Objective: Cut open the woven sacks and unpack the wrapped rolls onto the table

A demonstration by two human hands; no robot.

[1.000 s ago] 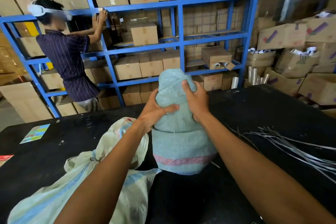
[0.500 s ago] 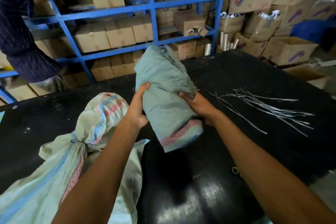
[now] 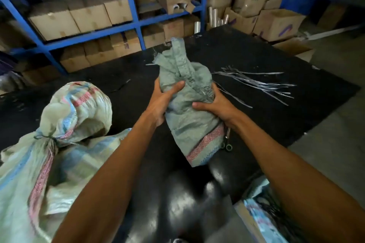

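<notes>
Green sack (image 3: 189,124) tilted on worktop (image 3: 256,61) | left hand (image 3: 164,102) and right hand (image 3: 215,104) clamped on its sides | scissors (image 3: 227,142) beside base | advice: steady sack, cut near stitched top, spare rolls.

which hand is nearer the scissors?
Right. The right hand grips the green sack directly above the scissors, which lie on the table by the sack's right edge. The left hand grips the sack's far side.

Between your left hand (image 3: 161,102) and right hand (image 3: 218,105) sits a sack (image 3: 189,124); another sack (image 3: 59,134) lies left, loose strips (image 3: 256,83) right, shelves (image 3: 126,27) beyond.
</notes>
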